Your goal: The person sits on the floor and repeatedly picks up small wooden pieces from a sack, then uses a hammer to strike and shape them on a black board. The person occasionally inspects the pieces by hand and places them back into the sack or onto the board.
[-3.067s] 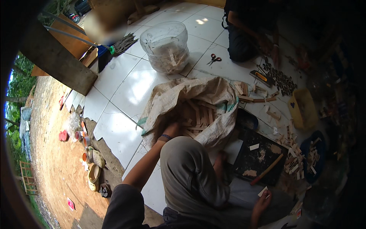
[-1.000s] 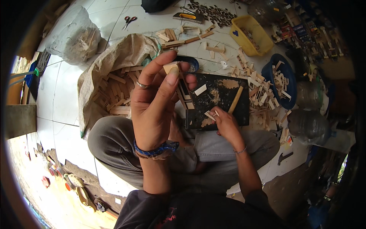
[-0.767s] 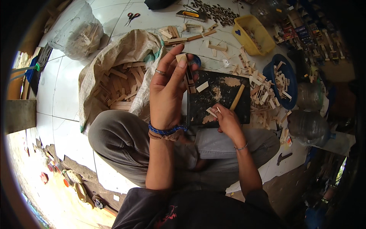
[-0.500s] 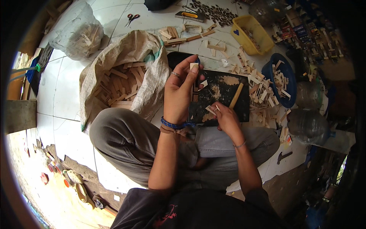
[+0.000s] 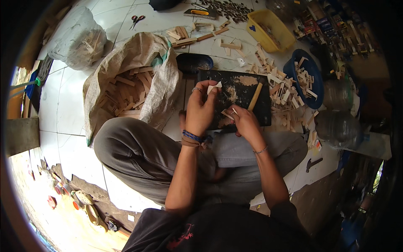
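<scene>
My left hand (image 5: 200, 110) is closed, pinching a small pale wood piece (image 5: 214, 87) between thumb and fingertips above the black board (image 5: 263, 115). Lower down and to the right, my right hand (image 5: 247, 123) is closed on a thin wooden stick (image 5: 235, 111). By its fingertips shows a second slim wood piece (image 5: 227, 114); whether the fingers grip that too is hard to tell. On the board, which has tan smears, lies a longer yellowish wooden bar (image 5: 255, 96), beyond my right hand.
A woven sack (image 5: 157, 107) full of wood strips stands left. A dark blue tray (image 5: 194, 63) lies beyond the board. Rightward are piled wood pieces (image 5: 285, 90), a blue basin (image 5: 289, 67) and a yellow tub (image 5: 254, 33). A hammer (image 5: 314, 164) lies near my knee.
My left hand has come down toward the board with its pale wood piece, which now lies at another angle. My right hand has shifted slightly, still holding the thin stick.
</scene>
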Motion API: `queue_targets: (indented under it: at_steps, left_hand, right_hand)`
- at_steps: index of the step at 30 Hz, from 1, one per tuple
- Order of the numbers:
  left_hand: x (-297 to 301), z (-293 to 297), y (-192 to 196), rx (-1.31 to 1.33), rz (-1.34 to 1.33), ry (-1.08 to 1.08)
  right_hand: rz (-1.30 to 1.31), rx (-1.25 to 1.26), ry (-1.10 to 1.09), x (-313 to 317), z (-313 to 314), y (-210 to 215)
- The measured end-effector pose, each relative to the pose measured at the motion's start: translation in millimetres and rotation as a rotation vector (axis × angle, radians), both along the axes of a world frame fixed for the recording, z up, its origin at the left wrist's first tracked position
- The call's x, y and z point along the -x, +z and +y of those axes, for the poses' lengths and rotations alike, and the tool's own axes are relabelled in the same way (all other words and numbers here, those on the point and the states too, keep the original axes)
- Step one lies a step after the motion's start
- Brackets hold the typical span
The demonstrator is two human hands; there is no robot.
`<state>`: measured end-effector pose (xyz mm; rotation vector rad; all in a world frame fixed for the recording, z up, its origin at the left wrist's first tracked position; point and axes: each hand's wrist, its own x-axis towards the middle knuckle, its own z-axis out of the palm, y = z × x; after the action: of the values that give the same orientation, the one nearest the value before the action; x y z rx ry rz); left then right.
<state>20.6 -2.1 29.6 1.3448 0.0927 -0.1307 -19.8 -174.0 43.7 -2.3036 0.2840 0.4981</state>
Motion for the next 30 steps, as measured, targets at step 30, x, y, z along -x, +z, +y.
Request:
queue_targets:
  at_steps: [30]
  left_hand:
    - [26,-2,-21,-0.559,0.096,-0.184]
  right_hand:
    - [0.044,-0.051,-0.015,-3,0,-4]
